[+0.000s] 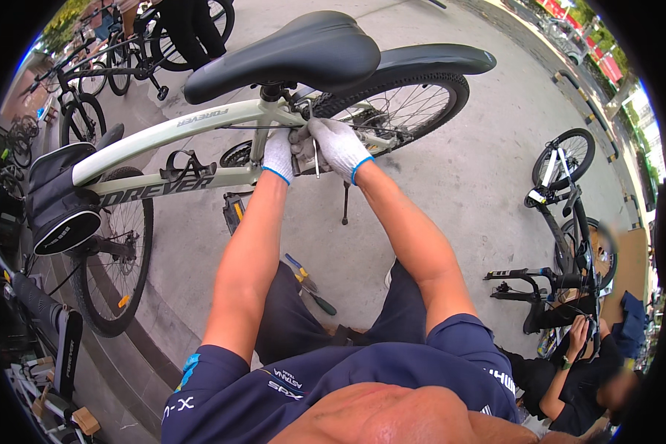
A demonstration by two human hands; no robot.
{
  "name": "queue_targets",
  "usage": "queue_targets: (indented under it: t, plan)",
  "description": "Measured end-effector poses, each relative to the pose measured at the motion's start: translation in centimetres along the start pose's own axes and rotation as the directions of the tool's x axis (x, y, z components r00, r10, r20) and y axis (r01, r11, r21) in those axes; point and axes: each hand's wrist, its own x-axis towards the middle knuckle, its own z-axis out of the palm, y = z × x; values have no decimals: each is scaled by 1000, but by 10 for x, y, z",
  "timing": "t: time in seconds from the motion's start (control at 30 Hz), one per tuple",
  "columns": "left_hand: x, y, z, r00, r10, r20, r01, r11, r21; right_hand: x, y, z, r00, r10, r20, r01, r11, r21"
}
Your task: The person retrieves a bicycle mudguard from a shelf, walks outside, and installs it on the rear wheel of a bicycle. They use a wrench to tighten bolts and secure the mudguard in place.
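A pale green bicycle (181, 132) stands across in front of me, its black saddle (296, 55) at the top. Both of my hands wear white knit gloves with blue cuffs and meet behind the seat tube, just below the saddle. My right hand (337, 144) is closed on a thin, bent metal rod that looks like a hex key (317, 164); one end sticks up above the fingers, the other hangs below. Close against it, my left hand (280, 154) has its fingers curled by the frame; what they grip is hidden. The rear wheel (422, 111) extends to the right under a black mudguard (444, 58).
Pliers (297, 265) and a green-handled screwdriver (323, 303) lie on the ground between my legs. A black bag (63, 196) hangs at the bicycle's front. At right, a person (570, 362) works beside another bicycle (562, 207). More bicycles (118, 63) stand far left, near steps (118, 362).
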Motion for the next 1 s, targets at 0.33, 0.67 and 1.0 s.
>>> queue_targets:
  t: [0.33,0.67,1.0]
  plan:
    - [-22,5,26,999,36,5,-36,997,-62,14,1,-36,998,18,66,7,934,-357]
    - [-26,3,25,998,66,14,-65,995,-72,30,-9,-58,986,-5,168,99,823,-559]
    - [-24,4,30,998,62,30,-60,995,-83,6,-9,-59,949,167,266,8,834,-552]
